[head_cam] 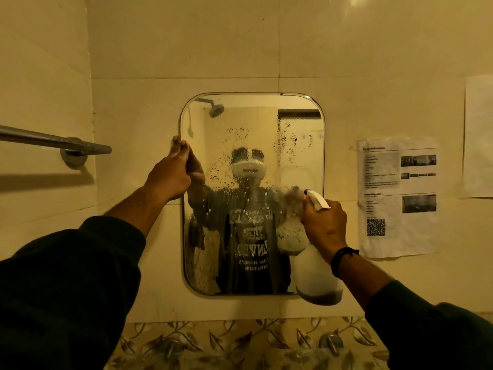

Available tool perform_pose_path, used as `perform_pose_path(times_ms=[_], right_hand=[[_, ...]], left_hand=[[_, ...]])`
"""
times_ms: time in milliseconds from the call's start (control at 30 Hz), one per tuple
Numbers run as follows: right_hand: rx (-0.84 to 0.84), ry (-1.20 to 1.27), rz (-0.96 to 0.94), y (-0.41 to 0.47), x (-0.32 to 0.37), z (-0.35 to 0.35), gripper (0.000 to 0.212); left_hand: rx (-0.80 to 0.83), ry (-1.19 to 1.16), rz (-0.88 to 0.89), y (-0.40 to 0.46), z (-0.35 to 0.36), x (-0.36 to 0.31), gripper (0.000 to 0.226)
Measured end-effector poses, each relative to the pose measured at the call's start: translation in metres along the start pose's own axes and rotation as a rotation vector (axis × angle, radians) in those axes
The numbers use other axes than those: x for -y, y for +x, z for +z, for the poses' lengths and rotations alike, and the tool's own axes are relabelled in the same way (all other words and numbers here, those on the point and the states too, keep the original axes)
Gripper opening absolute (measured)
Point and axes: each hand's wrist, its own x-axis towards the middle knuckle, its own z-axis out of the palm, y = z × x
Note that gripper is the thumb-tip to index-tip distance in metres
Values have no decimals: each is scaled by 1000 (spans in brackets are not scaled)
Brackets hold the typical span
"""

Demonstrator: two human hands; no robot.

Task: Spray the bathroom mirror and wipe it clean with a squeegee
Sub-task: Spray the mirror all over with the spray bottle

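Note:
A rounded rectangular mirror [301, 145] hangs on the tiled wall, its upper middle speckled with spray droplets and foam. My left hand [170, 174] grips the mirror's left edge, fingers wrapped around the rim. My right hand [324, 222] holds a white spray bottle [317, 279] in front of the mirror's lower right part, the nozzle pointing left at the glass. The mirror reflects a person in a printed shirt and both hands. No squeegee is in view.
A chrome towel bar [53, 141] juts from the wall at the left. Printed paper sheets [394, 196] are stuck to the wall at the right. Two metal taps [330, 341] sit on the leaf-patterned tile band below.

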Motion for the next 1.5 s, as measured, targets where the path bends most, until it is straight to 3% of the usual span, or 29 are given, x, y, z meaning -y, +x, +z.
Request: perform_pose_path(times_ms=[267,633,900,1100,1333,1500], right_hand=[[-73,19,29,3,-14,-9,29],[91,-18,53,-17,-35,-5,31],[118,-45,28,-35,-35,12,26],[324,23,83,-49,-30,27,25],[311,-17,79,-62,-27,45,26],[434,9,57,-74,-17,57,26]], left_hand=[[0,-8,1,1,1,1,77],[-10,0,11,2,2,2,74],[-5,6,8,2,2,2,75],[-9,18,9,2,2,2,75],[4,25,7,3,2,3,76],[2,33,6,3,3,3,77]])
